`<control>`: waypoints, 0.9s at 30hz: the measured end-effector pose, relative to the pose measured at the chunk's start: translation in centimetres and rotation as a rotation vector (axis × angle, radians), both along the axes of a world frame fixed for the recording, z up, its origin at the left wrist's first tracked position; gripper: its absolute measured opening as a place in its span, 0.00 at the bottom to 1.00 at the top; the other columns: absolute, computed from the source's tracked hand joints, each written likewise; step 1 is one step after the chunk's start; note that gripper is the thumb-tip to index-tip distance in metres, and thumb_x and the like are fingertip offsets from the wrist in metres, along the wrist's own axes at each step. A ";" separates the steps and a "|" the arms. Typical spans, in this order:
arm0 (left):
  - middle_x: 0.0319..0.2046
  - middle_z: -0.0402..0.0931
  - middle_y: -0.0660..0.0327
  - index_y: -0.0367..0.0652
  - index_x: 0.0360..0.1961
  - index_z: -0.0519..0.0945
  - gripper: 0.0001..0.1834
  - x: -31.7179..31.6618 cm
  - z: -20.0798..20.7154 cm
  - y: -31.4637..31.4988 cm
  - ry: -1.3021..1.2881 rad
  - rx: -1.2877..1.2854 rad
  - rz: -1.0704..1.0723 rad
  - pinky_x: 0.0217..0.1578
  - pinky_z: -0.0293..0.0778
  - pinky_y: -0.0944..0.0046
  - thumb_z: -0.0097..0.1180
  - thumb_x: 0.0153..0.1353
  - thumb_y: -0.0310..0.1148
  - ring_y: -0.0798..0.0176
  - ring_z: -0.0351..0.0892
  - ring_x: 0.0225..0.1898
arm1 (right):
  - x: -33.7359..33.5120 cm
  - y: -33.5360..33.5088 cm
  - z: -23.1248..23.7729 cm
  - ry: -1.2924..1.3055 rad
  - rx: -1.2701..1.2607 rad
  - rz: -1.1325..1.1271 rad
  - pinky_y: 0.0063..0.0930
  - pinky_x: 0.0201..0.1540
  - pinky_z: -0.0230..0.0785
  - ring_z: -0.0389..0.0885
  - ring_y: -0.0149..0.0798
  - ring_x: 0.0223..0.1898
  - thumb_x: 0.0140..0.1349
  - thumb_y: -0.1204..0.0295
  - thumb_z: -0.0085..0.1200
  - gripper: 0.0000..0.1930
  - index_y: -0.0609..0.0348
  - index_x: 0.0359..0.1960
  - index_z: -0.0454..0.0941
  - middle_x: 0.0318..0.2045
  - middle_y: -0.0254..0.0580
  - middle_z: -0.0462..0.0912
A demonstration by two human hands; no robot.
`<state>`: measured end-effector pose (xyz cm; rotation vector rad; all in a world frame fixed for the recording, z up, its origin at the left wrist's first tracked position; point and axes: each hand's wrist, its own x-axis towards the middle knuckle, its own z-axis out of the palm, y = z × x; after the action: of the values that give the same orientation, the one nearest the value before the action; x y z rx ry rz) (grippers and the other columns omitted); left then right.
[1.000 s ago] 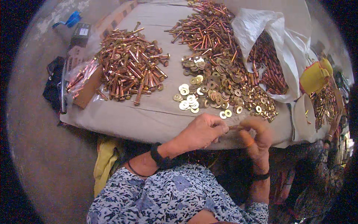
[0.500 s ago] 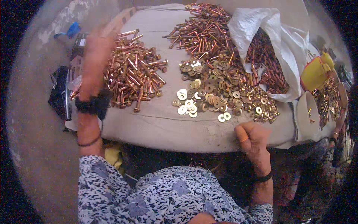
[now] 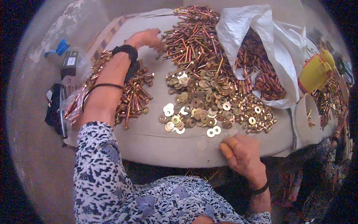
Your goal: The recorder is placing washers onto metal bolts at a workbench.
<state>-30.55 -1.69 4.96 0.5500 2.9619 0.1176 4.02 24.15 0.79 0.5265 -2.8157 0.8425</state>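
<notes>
My left hand [image 3: 145,38] reaches across the table to the left edge of a heap of long copper-coloured bolts [image 3: 192,44]. Its fingers are apart and bent toward the bolts, slightly blurred, with nothing visible in them. Under my left forearm lies a second pile of bolts [image 3: 136,98], partly covered by the arm. My right hand [image 3: 242,155] is closed at the table's front edge, orange bands on its fingers; whatever it may hold is hidden. Just beyond it lie flat brass-coloured washers [image 3: 212,130] and a spread of small nuts [image 3: 257,115].
A white sack [image 3: 274,44] opens on more bolts at the right. Beside it are a yellow cloth item [image 3: 315,74] and another heap of small fasteners [image 3: 326,100]. A dark box [image 3: 69,63] and clear plastic [image 3: 72,102] sit at the left. Another person's arm [image 3: 337,128] shows far right.
My left hand has swung right from beyond the left bolt pile to the edge of the larger heap. My right hand stays closed near the front edge. The view has shifted slightly.
</notes>
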 end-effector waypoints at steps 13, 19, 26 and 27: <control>0.47 0.70 0.54 0.36 0.50 0.67 0.37 -2.0 -3.6 -1.0 -0.433 0.354 -0.015 0.52 0.58 0.64 0.64 0.39 0.43 0.60 0.67 0.49 | -0.3 0.3 -0.1 0.002 -0.062 0.062 0.35 0.20 0.60 0.70 0.44 0.18 0.46 0.73 0.58 0.07 0.56 0.27 0.74 0.16 0.40 0.70; 0.40 0.73 0.49 0.30 0.44 0.69 0.33 -2.4 -5.6 -0.9 -0.138 0.473 0.059 0.48 0.63 0.63 0.63 0.38 0.40 0.58 0.70 0.45 | -0.4 0.2 -0.5 0.020 -0.095 0.065 0.35 0.20 0.60 0.70 0.44 0.18 0.45 0.74 0.58 0.08 0.56 0.27 0.74 0.17 0.39 0.70; 0.36 0.75 0.44 0.32 0.44 0.71 0.35 -1.9 -5.2 1.4 0.035 0.112 0.025 0.42 0.68 0.58 0.59 0.40 0.49 0.47 0.75 0.40 | -0.5 0.2 -0.7 -0.014 -0.066 0.054 0.36 0.21 0.62 0.70 0.43 0.19 0.46 0.70 0.57 0.07 0.54 0.26 0.73 0.16 0.38 0.68; 0.37 0.75 0.43 0.33 0.44 0.71 0.35 -1.9 -5.4 1.6 0.042 0.094 0.028 0.42 0.68 0.57 0.59 0.40 0.50 0.46 0.75 0.40 | -0.5 0.1 -0.8 -0.023 -0.057 0.042 0.36 0.21 0.63 0.71 0.43 0.19 0.46 0.68 0.56 0.07 0.52 0.25 0.72 0.16 0.38 0.67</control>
<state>-32.45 -0.04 -0.40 0.5293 3.0182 0.2522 3.53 24.27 0.01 0.5727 -2.8008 0.9399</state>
